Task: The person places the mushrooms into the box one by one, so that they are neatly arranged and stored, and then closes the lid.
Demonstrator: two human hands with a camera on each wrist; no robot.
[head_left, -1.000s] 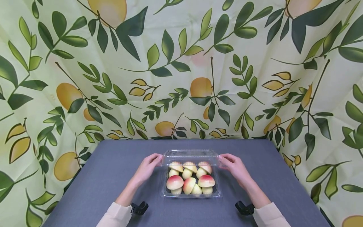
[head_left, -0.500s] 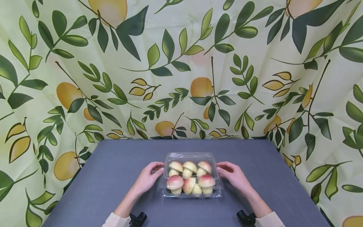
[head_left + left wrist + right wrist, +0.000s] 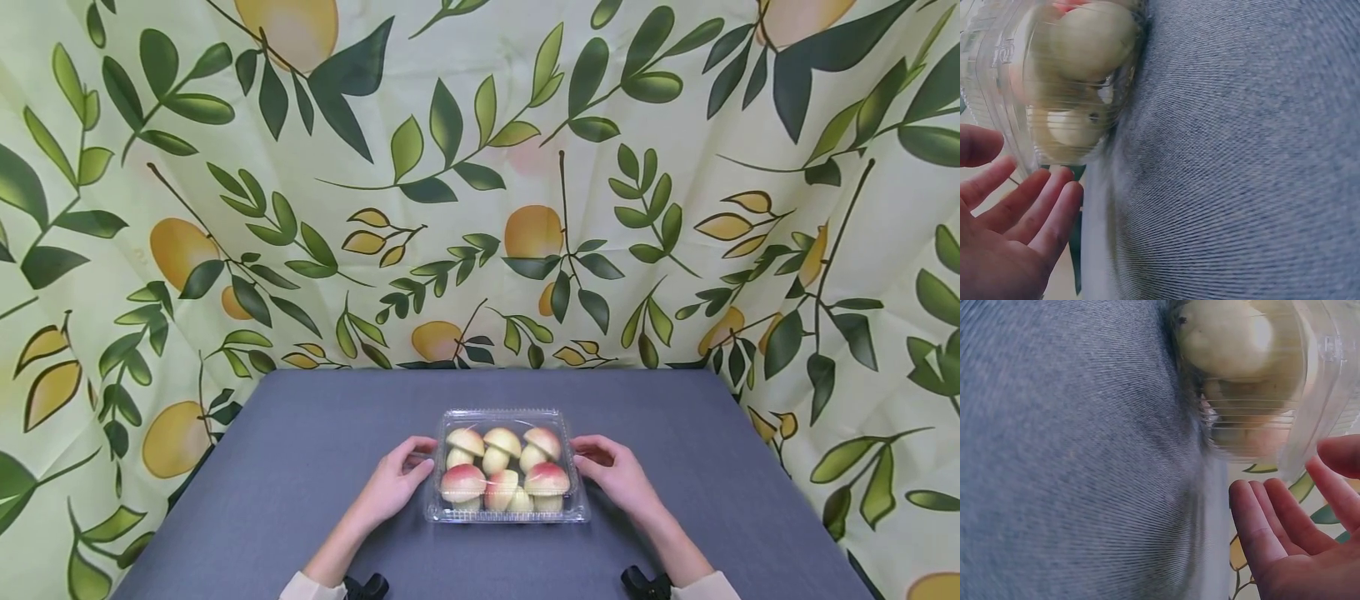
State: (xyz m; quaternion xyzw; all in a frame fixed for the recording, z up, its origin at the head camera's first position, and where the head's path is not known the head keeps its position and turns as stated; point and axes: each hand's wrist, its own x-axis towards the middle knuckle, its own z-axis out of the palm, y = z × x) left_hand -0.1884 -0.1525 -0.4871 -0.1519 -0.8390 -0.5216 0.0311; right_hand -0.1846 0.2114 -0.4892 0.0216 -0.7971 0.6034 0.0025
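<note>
In the head view a clear plastic clamshell box (image 3: 507, 517) stands mid-table with its lid lowered over several mushroom-shaped pieces (image 3: 462, 482), cream-stemmed with red-tinged caps. At the box's left side is my left hand (image 3: 396, 481), thumb and fingers apart, fingertips right at the edge. My right hand (image 3: 619, 477) mirrors it on the other side. From the left wrist, the fingers (image 3: 1054, 219) are loosely extended beside the ribbed wall. The right wrist view likewise has relaxed fingers (image 3: 1254, 519) close to the box's wall and lid flange (image 3: 1310, 412).
Grey-blue cloth covers the table (image 3: 337, 400) around the box. A curtain (image 3: 480, 275) printed with leaves and orange fruit hangs behind and along both sides. Black wrist devices (image 3: 367, 587) sit by each forearm.
The lid, raised and held at its corners by both hands a second ago, has swung down toward me over the mushroom-shaped pieces. Both hands have let go of it and come lower beside the box.
</note>
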